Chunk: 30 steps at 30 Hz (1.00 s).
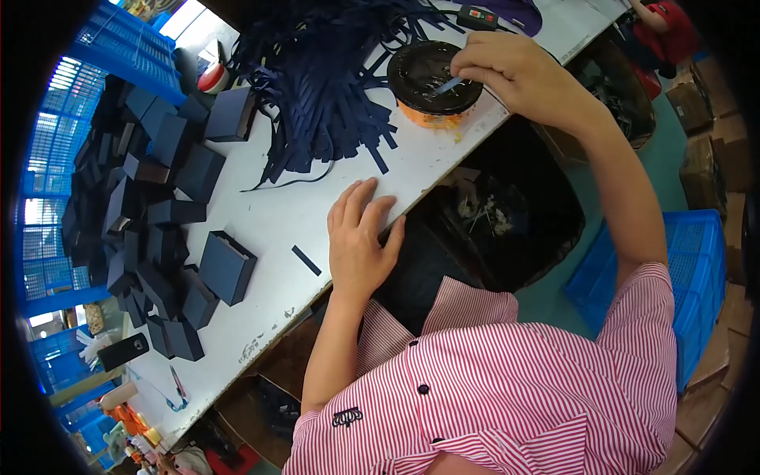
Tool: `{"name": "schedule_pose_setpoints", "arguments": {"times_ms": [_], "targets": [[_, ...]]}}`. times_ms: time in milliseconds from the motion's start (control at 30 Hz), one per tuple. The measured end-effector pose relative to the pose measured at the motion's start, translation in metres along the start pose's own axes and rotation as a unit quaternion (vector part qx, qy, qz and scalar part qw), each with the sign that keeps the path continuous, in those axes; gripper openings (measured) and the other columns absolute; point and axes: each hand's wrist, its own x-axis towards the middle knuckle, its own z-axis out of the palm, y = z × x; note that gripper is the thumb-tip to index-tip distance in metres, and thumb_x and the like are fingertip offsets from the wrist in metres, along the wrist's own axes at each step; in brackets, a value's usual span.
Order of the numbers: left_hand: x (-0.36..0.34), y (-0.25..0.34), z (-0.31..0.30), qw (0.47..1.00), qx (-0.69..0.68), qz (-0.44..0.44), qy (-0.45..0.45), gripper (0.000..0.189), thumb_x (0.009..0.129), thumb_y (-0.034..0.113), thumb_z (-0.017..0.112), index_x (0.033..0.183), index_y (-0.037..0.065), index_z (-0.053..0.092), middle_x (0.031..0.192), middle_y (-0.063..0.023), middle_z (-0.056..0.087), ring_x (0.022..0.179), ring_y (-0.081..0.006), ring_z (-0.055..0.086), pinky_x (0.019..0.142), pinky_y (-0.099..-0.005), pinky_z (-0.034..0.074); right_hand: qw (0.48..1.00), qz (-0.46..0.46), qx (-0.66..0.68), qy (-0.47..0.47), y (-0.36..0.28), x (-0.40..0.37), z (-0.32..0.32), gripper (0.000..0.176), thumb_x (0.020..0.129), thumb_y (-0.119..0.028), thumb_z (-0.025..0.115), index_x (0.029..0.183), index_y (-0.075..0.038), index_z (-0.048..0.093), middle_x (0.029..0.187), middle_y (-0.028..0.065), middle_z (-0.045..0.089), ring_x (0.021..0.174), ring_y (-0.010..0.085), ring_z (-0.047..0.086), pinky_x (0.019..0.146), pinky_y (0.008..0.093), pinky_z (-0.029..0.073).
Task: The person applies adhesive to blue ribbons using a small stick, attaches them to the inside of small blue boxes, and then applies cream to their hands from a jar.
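My right hand pinches a thin, flat pale stick between thumb and fingers. The stick's lower end rests in a round black pot with a glossy, smeared inside and an orange lower part. Palm down at the table's front edge lies my left hand, fingers spread and holding nothing. A short dark blue strip lies just left of it. Beyond that sits a dark blue box. Above my left hand spreads a large heap of dark blue strips.
Many dark boxes are piled on the left of the white table, beside blue crates. A tape roll and small snips lie there too. A black-lined bin stands below the front edge; a blue crate is at right.
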Motion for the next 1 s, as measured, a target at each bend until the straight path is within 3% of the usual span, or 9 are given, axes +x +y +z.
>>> {"name": "schedule_pose_setpoints", "arguments": {"times_ms": [167, 467, 600, 667, 833, 933, 1000], "targets": [[0.0, 0.001, -0.001, 1.0, 0.0, -0.003, -0.002, 0.027, 0.077, 0.012, 0.075, 0.103, 0.007, 0.069, 0.13, -0.0133, 0.06, 0.127, -0.0351, 0.05, 0.106, -0.0441, 0.039, 1.0, 0.008, 0.011, 0.0, 0.004, -0.01, -0.013, 0.012, 0.092, -0.007, 0.061, 0.094, 0.004, 0.064, 0.09, 0.0125, 0.064, 0.085, 0.0285, 0.063, 0.078, 0.035, 0.048], [0.0, 0.0, 0.0, 1.0, 0.006, -0.001, -0.006, 0.027, 0.078, 0.013, 0.075, 0.104, 0.008, 0.069, 0.13, -0.0131, 0.06, 0.127, -0.0346, 0.05, 0.106, -0.044, 0.039, 0.993, 0.053, 0.021, 0.103, 0.009, -0.025, -0.039, 0.011, 0.092, -0.006, 0.061, 0.097, 0.001, 0.066, 0.092, 0.011, 0.065, 0.084, 0.0271, 0.063, 0.077, 0.0327, 0.049], [-0.001, 0.0, 0.0, 1.0, 0.007, -0.004, -0.008, 0.027, 0.078, 0.013, 0.075, 0.103, 0.008, 0.069, 0.131, -0.0129, 0.06, 0.128, -0.0348, 0.05, 0.106, -0.0443, 0.039, 0.993, -0.002, -0.026, 0.118, 0.01, -0.009, -0.035, 0.015, 0.084, -0.006, 0.068, 0.098, 0.0, 0.067, 0.082, 0.0127, 0.064, 0.075, 0.029, 0.063, 0.07, 0.0367, 0.049], [0.0, 0.0, 0.0, 1.0, 0.006, -0.004, -0.007, 0.027, 0.078, 0.013, 0.075, 0.103, 0.008, 0.069, 0.131, -0.0129, 0.06, 0.128, -0.035, 0.05, 0.106, -0.0445, 0.039, 0.991, -0.036, 0.003, 0.126, 0.004, 0.003, -0.02, 0.005, 0.086, -0.001, 0.064, 0.088, 0.003, 0.066, 0.081, 0.0134, 0.063, 0.075, 0.0291, 0.063, 0.069, 0.0369, 0.049], [-0.001, -0.001, 0.0, 1.0, 0.002, -0.002, -0.004, 0.027, 0.078, 0.013, 0.075, 0.104, 0.007, 0.069, 0.13, -0.0131, 0.06, 0.127, -0.0356, 0.05, 0.105, -0.0451, 0.04, 0.989, -0.063, -0.026, 0.133, 0.006, 0.02, 0.01, 0.007, 0.087, -0.005, 0.065, 0.088, 0.002, 0.066, 0.079, 0.0145, 0.062, 0.074, 0.0308, 0.062, 0.069, 0.0377, 0.049], [0.0, -0.001, 0.0, 1.0, 0.002, 0.001, -0.003, 0.027, 0.078, 0.013, 0.075, 0.104, 0.007, 0.069, 0.13, -0.0133, 0.06, 0.126, -0.0358, 0.05, 0.105, -0.0451, 0.04, 0.99, -0.055, -0.068, 0.107, 0.004, 0.022, 0.022, 0.01, 0.091, -0.006, 0.06, 0.095, 0.001, 0.066, 0.089, 0.0111, 0.063, 0.083, 0.0279, 0.063, 0.076, 0.0338, 0.048], [0.0, -0.001, 0.0, 1.0, 0.001, 0.003, -0.003, 0.027, 0.078, 0.013, 0.075, 0.104, 0.007, 0.069, 0.13, -0.0134, 0.06, 0.126, -0.0359, 0.05, 0.105, -0.0451, 0.04, 0.994, -0.055, -0.042, 0.089, 0.005, 0.022, 0.026, 0.01, 0.091, -0.006, 0.059, 0.094, 0.001, 0.065, 0.088, 0.0115, 0.062, 0.083, 0.0282, 0.062, 0.075, 0.035, 0.048]]}}
